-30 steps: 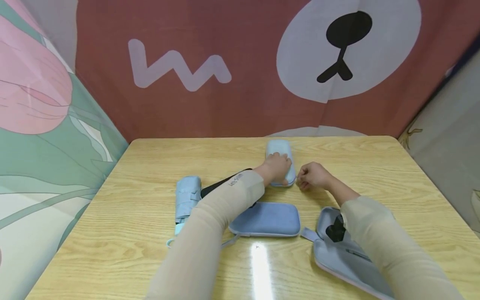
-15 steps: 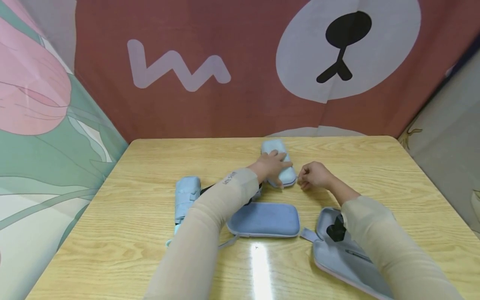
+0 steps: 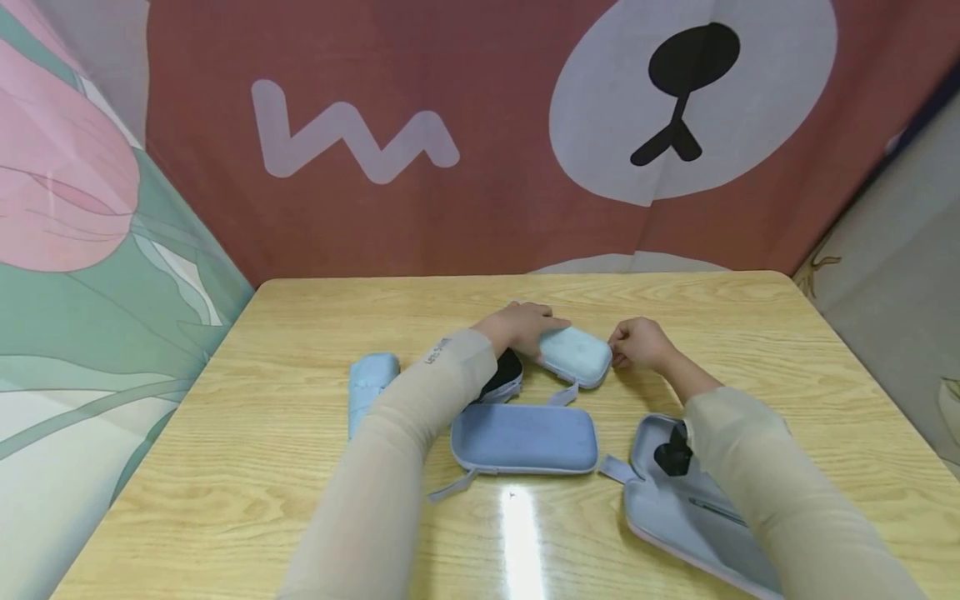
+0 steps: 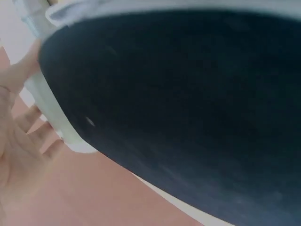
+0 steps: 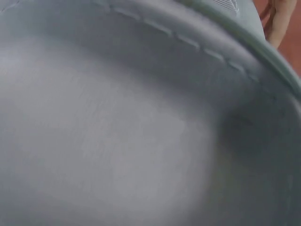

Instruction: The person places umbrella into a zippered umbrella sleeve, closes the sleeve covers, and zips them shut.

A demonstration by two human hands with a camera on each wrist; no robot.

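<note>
**Even light, blurred wrist views**

You are getting soft, bright overhead light in the head view, with a white glare streak lying on the table [image 3: 519,525] just nearer you than both hands. Edges are bending outward. Both wrist views are sitting too close, showing blurred, unfocused surfaces.

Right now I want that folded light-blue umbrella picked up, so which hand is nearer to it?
Left. The left hand holds the pale blue case, right of the folded umbrella. The right hand is farther right, beyond the case.
</note>
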